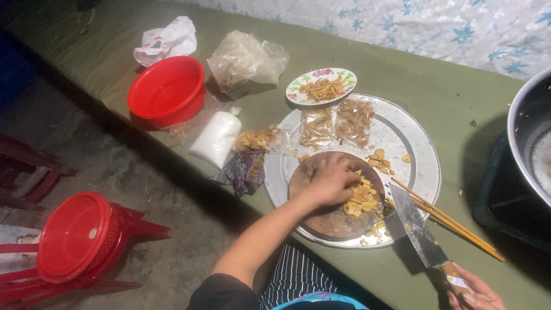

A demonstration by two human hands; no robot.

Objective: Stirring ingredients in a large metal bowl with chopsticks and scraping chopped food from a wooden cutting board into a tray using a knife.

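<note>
My left hand [332,179] rests palm down on a round wooden chopping board [333,221], fingers curled over a pile of yellow sliced pieces [361,201]. My right hand [473,293] grips the wooden handle of a cleaver [414,227], whose blade points toward the board's right edge, just beside the pile. The board lies on a large round metal tray [422,166]. A pair of wooden chopsticks [453,224] lies across the tray's right rim, next to the blade.
Two small clear bags of dried slices [338,123] lie on the tray; a flowered plate [321,86] with more slices stands behind. A red basin [166,90], plastic bags [244,57], a white sachet [217,138] at left. A big metal pot [531,138] at right; red stools [80,235] on the floor.
</note>
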